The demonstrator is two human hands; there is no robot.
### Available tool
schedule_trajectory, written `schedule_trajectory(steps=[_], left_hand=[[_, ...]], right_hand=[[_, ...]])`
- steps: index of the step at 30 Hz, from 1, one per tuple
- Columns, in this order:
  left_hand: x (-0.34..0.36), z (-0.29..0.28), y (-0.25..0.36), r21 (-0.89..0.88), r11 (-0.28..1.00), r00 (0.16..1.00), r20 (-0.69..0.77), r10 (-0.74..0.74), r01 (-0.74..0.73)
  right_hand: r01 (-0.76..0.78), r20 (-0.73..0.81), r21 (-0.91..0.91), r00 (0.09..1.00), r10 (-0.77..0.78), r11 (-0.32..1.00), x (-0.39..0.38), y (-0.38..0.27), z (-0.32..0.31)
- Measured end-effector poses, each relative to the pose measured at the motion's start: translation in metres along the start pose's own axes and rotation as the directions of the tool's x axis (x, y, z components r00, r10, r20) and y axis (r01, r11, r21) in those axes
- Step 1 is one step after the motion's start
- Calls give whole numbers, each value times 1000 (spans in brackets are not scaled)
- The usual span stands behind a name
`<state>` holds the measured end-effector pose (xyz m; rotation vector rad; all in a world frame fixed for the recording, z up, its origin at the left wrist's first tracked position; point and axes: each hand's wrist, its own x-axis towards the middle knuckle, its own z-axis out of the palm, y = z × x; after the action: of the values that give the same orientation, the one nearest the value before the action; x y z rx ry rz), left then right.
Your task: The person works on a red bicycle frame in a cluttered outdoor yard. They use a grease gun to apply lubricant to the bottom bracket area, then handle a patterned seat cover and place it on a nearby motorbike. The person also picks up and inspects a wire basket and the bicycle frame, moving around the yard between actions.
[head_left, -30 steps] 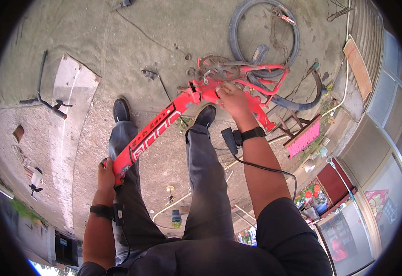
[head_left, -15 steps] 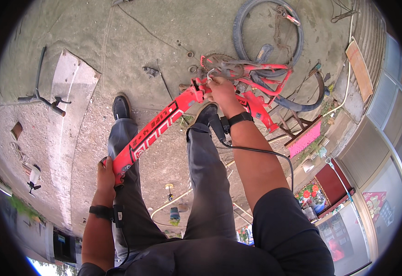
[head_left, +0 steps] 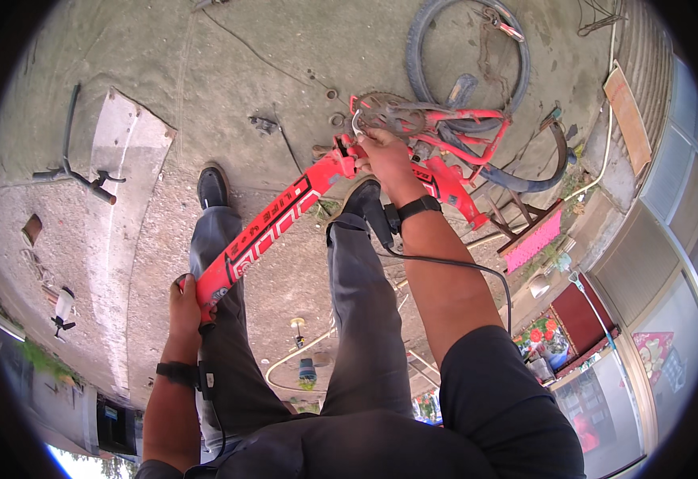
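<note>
A red bicycle frame tube (head_left: 270, 227) with black and white lettering runs diagonally across my legs. My left hand (head_left: 185, 305) is closed around its lower end. My right hand (head_left: 385, 160) is closed at the upper joint (head_left: 344, 158), fingertips at a silver lever (head_left: 356, 120); its exact hold there is partly hidden. Beyond it on the ground lie the red rear frame (head_left: 488, 148), a dirty chainring (head_left: 393, 108) and a red lower frame piece (head_left: 460, 199) right of my wrist.
A wheel with black tyre (head_left: 417, 68) lies at the top, handlebars (head_left: 85, 182) on a pale board (head_left: 125, 144) at left. A pink-topped low stool (head_left: 532, 239), an orange board (head_left: 628, 120) and glass-panelled doors (head_left: 668, 152) are at right. My shoes (head_left: 213, 188) stand on rough ground.
My right hand has moved up and slightly left along the frame to the silver lever, and its wrist strap with it. My left hand keeps its hold on the tube's end.
</note>
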<state>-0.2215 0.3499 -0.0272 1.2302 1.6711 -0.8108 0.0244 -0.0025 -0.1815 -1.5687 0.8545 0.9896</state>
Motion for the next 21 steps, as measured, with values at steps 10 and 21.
schedule_trajectory(steps=[10, 21], left_hand=[[-2, -1, 0, -42, 999, 999, 32, 13, -12], [-4, -1, 3, -19, 1000, 1000, 16, 8, -7]], right_hand=[[23, 64, 33, 998, -25, 999, 5, 2, 2], [290, 118, -356, 957, -265, 888, 18, 10, 13]])
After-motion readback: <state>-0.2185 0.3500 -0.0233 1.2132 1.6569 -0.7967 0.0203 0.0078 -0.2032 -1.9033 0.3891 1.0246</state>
